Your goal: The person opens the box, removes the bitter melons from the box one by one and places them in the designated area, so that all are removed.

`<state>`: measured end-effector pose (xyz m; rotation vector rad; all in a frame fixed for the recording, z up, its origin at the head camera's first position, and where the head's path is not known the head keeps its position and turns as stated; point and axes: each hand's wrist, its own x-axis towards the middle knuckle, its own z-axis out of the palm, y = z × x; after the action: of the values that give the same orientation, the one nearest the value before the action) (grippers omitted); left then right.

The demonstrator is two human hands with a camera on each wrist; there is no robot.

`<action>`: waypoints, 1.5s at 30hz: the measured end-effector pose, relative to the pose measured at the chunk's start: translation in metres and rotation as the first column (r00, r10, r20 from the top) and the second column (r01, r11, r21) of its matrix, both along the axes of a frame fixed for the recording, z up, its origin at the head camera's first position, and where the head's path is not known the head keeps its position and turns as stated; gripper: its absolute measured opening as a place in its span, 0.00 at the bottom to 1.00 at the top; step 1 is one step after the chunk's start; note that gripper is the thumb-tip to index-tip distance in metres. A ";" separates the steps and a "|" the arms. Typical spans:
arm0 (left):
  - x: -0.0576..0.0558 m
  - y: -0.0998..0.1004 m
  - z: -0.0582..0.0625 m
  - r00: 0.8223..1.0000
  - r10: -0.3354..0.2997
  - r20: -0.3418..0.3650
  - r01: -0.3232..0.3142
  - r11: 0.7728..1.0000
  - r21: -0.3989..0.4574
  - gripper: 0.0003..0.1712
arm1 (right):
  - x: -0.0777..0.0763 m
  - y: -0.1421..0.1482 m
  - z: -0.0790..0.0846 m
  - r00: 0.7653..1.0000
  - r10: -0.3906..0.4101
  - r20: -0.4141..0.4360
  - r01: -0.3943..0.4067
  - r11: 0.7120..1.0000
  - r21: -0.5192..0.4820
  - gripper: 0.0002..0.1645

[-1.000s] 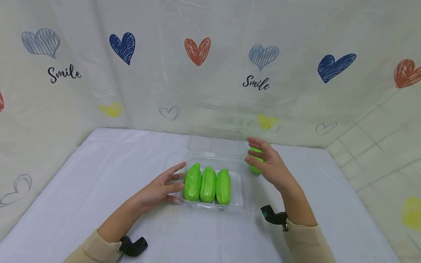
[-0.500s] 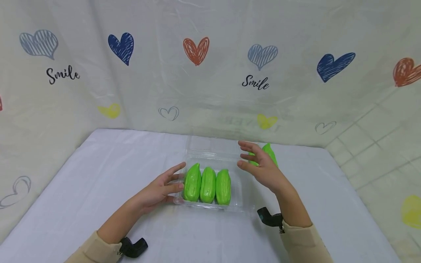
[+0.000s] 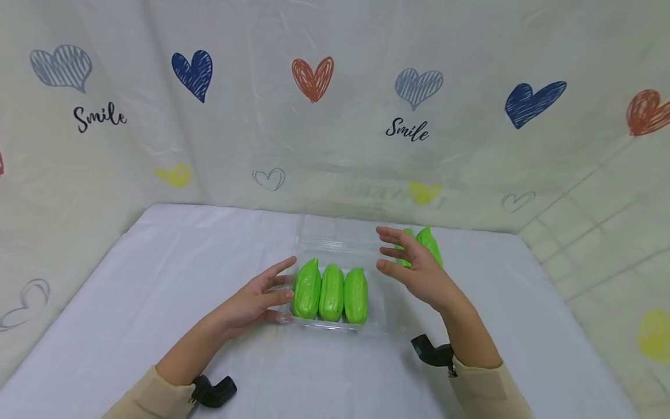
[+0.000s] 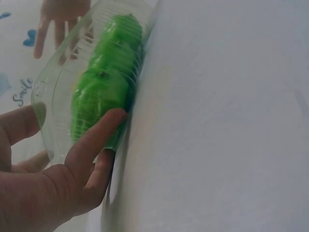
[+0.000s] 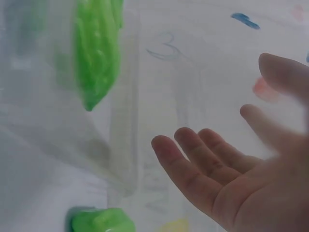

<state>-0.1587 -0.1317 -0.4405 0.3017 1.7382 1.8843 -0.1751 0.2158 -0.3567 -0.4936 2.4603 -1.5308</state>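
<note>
Three bright green, ridged, gourd-like vegetables (image 3: 332, 292) lie side by side in a clear plastic clamshell box (image 3: 377, 302), whose lid stands open at the back. At the box's left end is my left hand (image 3: 256, 299), its thumb and spread fingers straight against the side wall. My right hand (image 3: 419, 267) hovers near the box's right rear, fingers extended and nothing between them. Partly hidden behind it, two more green vegetables (image 3: 430, 244) lie on the table. In the right wrist view, the palm (image 5: 246, 193) is bare and the fingers are spread.
A white cloth covers the table (image 3: 324, 378). Behind it hangs a pale curtain (image 3: 345, 157) printed with hearts and "Smile". Dark wrist mounts (image 3: 214, 393) stick out beside both sleeves.
My right hand has moved left toward the box, uncovering more of the green vegetables behind it, then nearly stopped. The left hand and the box have stayed in place.
</note>
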 end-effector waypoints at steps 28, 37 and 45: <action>0.000 0.001 0.000 1.000 0.006 0.005 -0.006 1.000 -0.014 0.44 | 0.023 -0.029 -0.029 0.990 0.139 -0.022 -0.135 0.982 0.134 0.38; 0.001 0.002 -0.001 1.000 -0.004 0.008 0.004 1.000 -0.013 0.45 | 0.026 -0.033 -0.035 0.991 0.134 -0.024 -0.126 0.971 0.203 0.39; 0.000 0.001 0.000 1.000 -0.004 0.005 0.004 1.000 -0.006 0.45 | 0.025 -0.036 -0.039 0.987 0.146 -0.063 -0.124 0.955 0.268 0.39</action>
<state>-0.1587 -0.1306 -0.4405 0.2976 1.7391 1.8750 -0.1502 0.1795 -0.3953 -0.6698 2.5790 -1.1306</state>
